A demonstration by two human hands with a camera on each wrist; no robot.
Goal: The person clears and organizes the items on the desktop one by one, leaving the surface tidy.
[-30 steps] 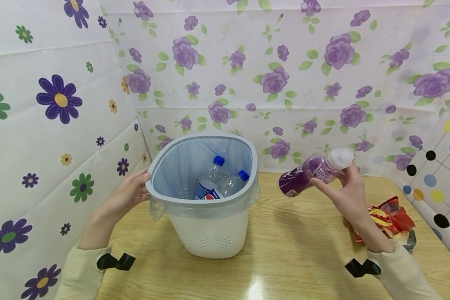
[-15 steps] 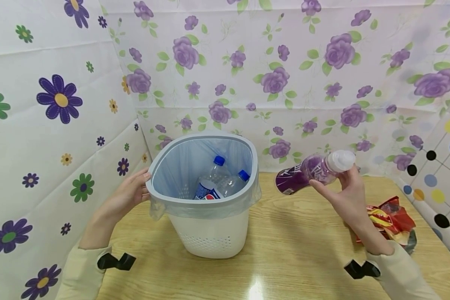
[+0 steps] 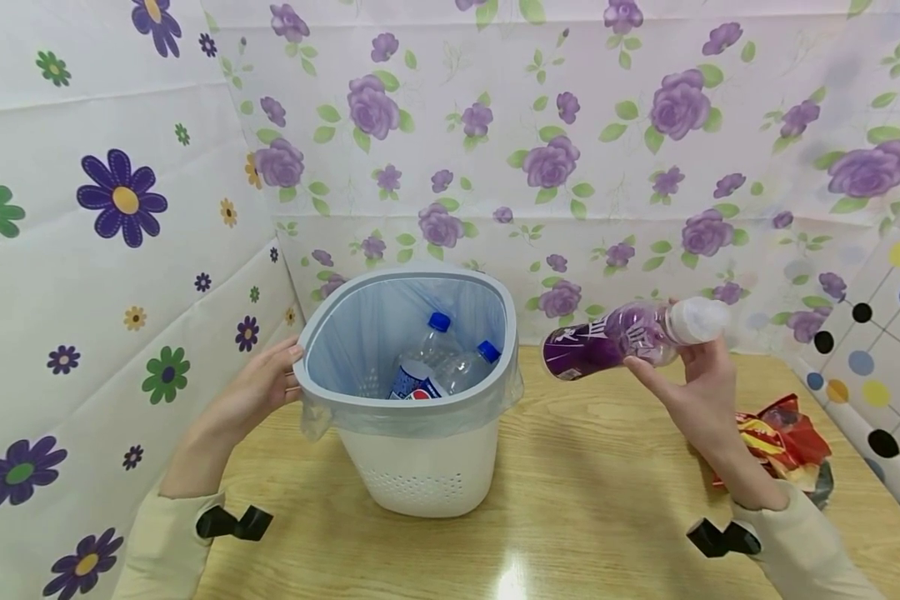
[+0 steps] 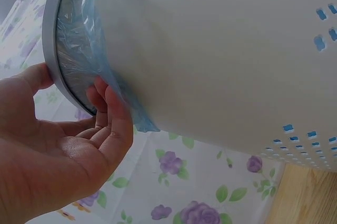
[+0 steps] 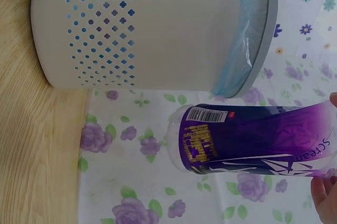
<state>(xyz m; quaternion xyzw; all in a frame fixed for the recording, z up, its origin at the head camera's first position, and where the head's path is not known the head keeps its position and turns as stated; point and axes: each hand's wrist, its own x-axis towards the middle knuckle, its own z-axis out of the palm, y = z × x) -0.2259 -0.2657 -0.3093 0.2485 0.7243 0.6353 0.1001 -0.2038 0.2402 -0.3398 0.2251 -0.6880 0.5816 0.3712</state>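
Note:
A white trash bin [image 3: 427,467] with a grey rim stands upright on the wooden table, lined with a thin bluish bag [image 3: 352,333]. My left hand [image 3: 258,383] grips the rim at its left side; in the left wrist view the thumb lies on the rim and the fingers curl under it. Inside the bin lie clear plastic bottles [image 3: 461,371] with blue caps. To the right of the bin, my right hand [image 3: 701,392] holds a purple drink bottle [image 3: 585,348] with a white cap above the table. It lies nearly level, base toward the bin.
A crumpled red snack wrapper [image 3: 783,442] lies on the table [image 3: 570,517] at the right, partly behind my right forearm. Floral sheets [image 3: 495,83] hang behind and at the left, and a dotted tiled covering [image 3: 885,350] rises at the right.
The purple bottle has tipped from slanted to nearly level, its base moving left and up toward the bin. My left hand keeps its grip on the rim, and the bin stays put.

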